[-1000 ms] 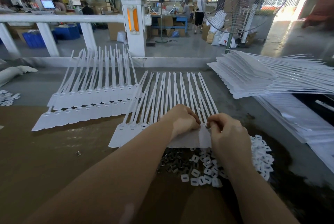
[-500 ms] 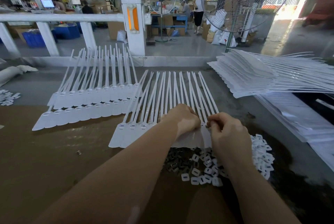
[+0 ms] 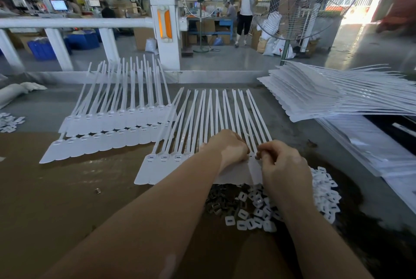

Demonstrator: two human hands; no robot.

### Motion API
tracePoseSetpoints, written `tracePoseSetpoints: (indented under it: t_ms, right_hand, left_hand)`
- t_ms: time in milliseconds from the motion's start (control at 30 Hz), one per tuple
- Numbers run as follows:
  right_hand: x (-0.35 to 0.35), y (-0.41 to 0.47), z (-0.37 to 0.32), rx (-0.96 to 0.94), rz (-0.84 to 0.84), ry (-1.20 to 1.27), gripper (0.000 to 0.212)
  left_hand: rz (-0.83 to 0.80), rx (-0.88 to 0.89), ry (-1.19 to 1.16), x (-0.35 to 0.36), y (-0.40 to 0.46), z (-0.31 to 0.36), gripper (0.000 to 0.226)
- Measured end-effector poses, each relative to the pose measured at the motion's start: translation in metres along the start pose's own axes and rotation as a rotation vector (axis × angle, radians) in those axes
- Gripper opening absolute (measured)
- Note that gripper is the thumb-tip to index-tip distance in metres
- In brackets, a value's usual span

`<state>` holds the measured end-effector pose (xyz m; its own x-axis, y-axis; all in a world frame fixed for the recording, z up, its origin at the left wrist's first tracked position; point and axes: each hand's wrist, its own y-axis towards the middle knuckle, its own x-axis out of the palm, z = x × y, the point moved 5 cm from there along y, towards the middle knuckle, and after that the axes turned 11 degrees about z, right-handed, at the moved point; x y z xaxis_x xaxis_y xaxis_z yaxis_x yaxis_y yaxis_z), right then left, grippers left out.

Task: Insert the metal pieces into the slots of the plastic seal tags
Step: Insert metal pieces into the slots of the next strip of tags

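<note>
While the left hand (image 3: 227, 148) presses the seal tags (image 3: 180, 157) flat, the right hand (image 3: 283, 166) works at a slot. Its fingers (image 3: 264, 151) are curled together; the metal piece cannot be seen.

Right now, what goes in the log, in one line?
step: fitting metal piece | left hand: on tags | right hand: pinching at slot

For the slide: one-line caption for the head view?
Both hands, left hand and right hand, work at the right end of a row of white seal tags, metal pieces piled just below.
</note>
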<state>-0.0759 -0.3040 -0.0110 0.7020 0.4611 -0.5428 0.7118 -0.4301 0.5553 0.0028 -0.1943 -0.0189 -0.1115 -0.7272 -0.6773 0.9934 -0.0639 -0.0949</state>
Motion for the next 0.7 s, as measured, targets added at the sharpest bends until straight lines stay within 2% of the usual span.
tracePoseSetpoints:
  t_ms: [333, 467, 700]
  right_hand:
    - [0.001, -0.001, -0.003, -0.012, -0.022, -0.047, 0.018]
    - [0.001, -0.002, -0.006, -0.019, -0.042, -0.076, 0.019]
    - [0.001, -0.003, -0.007, -0.046, -0.025, -0.077, 0.018]
  left_hand:
    - [-0.052, 0.083, -0.089, -0.014, -0.003, -0.001, 0.009]
    - [0.032, 0.111, -0.195, -0.032, -0.005, -0.009, 0.012]
    - [0.292, 0.098, -0.311, -0.082, -0.017, -0.046, 0.015]
